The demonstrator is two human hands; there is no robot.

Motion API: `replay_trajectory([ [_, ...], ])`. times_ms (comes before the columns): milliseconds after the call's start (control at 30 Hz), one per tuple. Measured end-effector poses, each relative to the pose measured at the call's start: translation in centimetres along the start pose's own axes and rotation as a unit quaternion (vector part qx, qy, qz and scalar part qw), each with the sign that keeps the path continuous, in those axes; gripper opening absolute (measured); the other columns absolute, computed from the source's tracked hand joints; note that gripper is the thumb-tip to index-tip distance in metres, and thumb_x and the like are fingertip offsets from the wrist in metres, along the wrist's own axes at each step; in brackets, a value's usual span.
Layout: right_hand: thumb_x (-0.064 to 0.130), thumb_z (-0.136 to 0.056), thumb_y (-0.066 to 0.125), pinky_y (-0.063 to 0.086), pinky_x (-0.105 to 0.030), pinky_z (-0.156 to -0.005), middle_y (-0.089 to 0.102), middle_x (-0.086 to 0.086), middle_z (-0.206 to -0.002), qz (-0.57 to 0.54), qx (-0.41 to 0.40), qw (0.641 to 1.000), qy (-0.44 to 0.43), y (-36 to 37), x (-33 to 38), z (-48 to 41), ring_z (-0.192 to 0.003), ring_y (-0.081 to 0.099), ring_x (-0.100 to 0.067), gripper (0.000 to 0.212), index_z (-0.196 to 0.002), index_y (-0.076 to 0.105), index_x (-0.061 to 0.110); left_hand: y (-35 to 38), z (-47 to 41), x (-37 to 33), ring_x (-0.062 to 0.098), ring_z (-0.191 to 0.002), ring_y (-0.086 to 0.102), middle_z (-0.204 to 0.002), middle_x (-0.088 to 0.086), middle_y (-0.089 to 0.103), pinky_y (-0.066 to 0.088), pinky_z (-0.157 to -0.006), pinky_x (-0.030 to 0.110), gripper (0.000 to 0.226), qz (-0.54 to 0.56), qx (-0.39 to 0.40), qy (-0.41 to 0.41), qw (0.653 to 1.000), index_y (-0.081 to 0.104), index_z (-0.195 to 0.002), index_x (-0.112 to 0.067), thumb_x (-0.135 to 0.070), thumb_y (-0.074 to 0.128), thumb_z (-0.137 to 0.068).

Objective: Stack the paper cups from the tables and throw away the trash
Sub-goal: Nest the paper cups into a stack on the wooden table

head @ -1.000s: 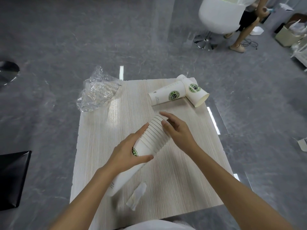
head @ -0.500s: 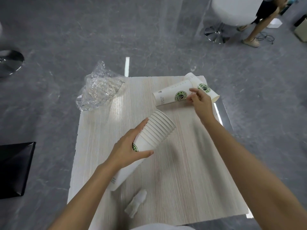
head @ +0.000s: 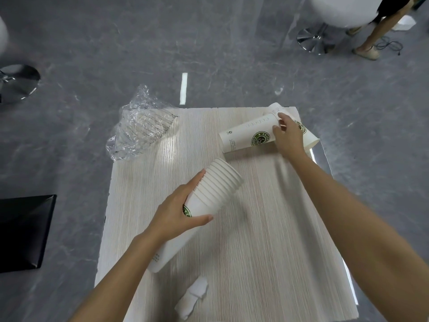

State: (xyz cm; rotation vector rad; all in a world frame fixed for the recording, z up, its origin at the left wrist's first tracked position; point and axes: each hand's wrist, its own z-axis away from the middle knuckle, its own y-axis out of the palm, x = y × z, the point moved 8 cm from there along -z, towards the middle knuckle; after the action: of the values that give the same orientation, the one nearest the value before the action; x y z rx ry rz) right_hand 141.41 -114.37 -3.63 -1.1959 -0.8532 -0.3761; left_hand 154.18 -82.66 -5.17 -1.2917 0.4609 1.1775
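**Taking the next cup for the stack**

Nearest, a crumpled tissue (head: 193, 298) is lying by the front edge of the table (head: 267, 252), waiting as trash. Just beyond it, the left hand (head: 176, 214) is wrapping thumb and fingers round the stack of cups (head: 216, 187), holding it tilted with the open rims pointing away.

Farther off, the right hand (head: 287, 135) is pinching the narrow end of a lying cup (head: 246, 135), which is touching a second cup (head: 310, 139) at the far right corner. A light grip is probably sparing the thin wall. Since the base is going in first, the fingers are likely needing to slide rimward before nesting.

A plastic wrapper (head: 141, 126) is overhanging the far left corner.
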Motion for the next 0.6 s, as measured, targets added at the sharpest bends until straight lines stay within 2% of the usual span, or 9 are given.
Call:
replay_trajectory([
  [133, 0.013, -0.094, 0.051, 0.039, -0.032, -0.1, 0.053, -0.007, -0.134, -0.001, 0.015, 1.0, 0.0, 1.0, -0.3, 0.3, -0.119, 0.051, -0.024, 0.043, -0.137, 0.047, 0.012, -0.1, 0.2, 0.6, -0.015, -0.12, 0.038, -0.134, -0.042, 0.033, 0.037, -0.099, 0.026, 0.101, -0.001, 0.0, -0.009, 1.0, 0.011, -0.141, -0.068, -0.069, 0.07, -0.06],
  [200, 0.011, -0.094, 0.052, 0.038, -0.029, -0.099, 0.054, -0.004, -0.134, -0.007, 0.018, 1.0, -0.011, 1.3, -0.2, 0.9, -0.118, 0.05, -0.021, 0.042, -0.136, 0.049, 0.013, -0.1, 0.3, 0.8, -0.011, -0.122, 0.04, -0.136, -0.037, 0.037, 0.037, -0.099, 0.027, 0.101, -0.001, 0.0, -0.012, 1.0, 0.011, -0.142, -0.068, -0.07, 0.071, -0.061],
  [300, 0.007, -0.092, 0.053, 0.039, -0.02, -0.09, 0.056, 0.003, -0.119, -0.05, 0.031, 0.998, -0.021, 2.0, -0.3, 1.9, -0.104, 0.049, -0.013, 0.038, -0.13, 0.056, 0.013, -0.1, 0.6, 1.2, -0.009, -0.123, 0.041, -0.138, -0.033, 0.038, 0.038, -0.1, 0.027, 0.101, -0.001, 0.0, -0.015, 1.0, 0.011, -0.142, -0.067, -0.07, 0.071, -0.06],
  [367, 0.003, -0.091, 0.054, 0.038, -0.018, -0.086, 0.059, 0.0, -0.112, -0.077, 0.034, 0.996, -0.021, 2.5, -0.4, 2.7, -0.099, 0.048, -0.011, 0.034, -0.123, 0.061, 0.011, -0.1, 0.9, 1.3, -0.011, -0.124, 0.039, -0.139, -0.036, 0.037, 0.037, -0.101, 0.026, 0.101, -0.001, -0.002, -0.015, 1.0, 0.012, -0.142, -0.068, -0.069, 0.071, -0.06],
  [433, 0.0, -0.09, 0.053, 0.043, -0.024, -0.091, 0.064, -0.007, -0.117, -0.125, 0.032, 0.992, -0.011, 2.8, -0.7, 3.5, -0.099, 0.052, -0.012, 0.032, -0.119, 0.063, 0.009, -0.2, 1.2, 1.4, -0.011, -0.125, 0.038, -0.14, -0.036, 0.036, 0.037, -0.101, 0.026, 0.101, -0.001, -0.002, -0.015, 1.0, 0.012, -0.142, -0.068, -0.068, 0.072, -0.061],
  [500, -0.001, -0.09, 0.052, 0.044, -0.031, -0.098, 0.063, -0.004, -0.118, -0.183, 0.022, 0.983, 0.01, 2.7, -0.8, 4.4, -0.102, 0.054, -0.012, 0.032, -0.118, 0.064, 0.009, -0.4, 1.5, 1.4, -0.013, -0.124, 0.038, -0.138, -0.037, 0.036, 0.037, -0.101, 0.025, 0.101, -0.001, -0.005, -0.015, 1.0, 0.012, -0.141, -0.069, -0.069, 0.071, -0.06],
  [600, -0.002, -0.092, 0.049, 0.041, -0.027, -0.105, 0.06, 0.001, -0.128, -0.241, 0.012, 0.97, 0.008, 1.7, 0.2, 5.6, -0.119, 0.053, -0.01, 0.032, -0.116, 0.065, 0.009, -0.7, 2.1, 1.4, -0.012, -0.126, 0.038, -0.139, -0.036, 0.036, 0.035, -0.102, 0.024, 0.101, 0.0, -0.011, -0.01, 1.0, 0.013, -0.142, -0.068, -0.07, 0.071, -0.059],
])
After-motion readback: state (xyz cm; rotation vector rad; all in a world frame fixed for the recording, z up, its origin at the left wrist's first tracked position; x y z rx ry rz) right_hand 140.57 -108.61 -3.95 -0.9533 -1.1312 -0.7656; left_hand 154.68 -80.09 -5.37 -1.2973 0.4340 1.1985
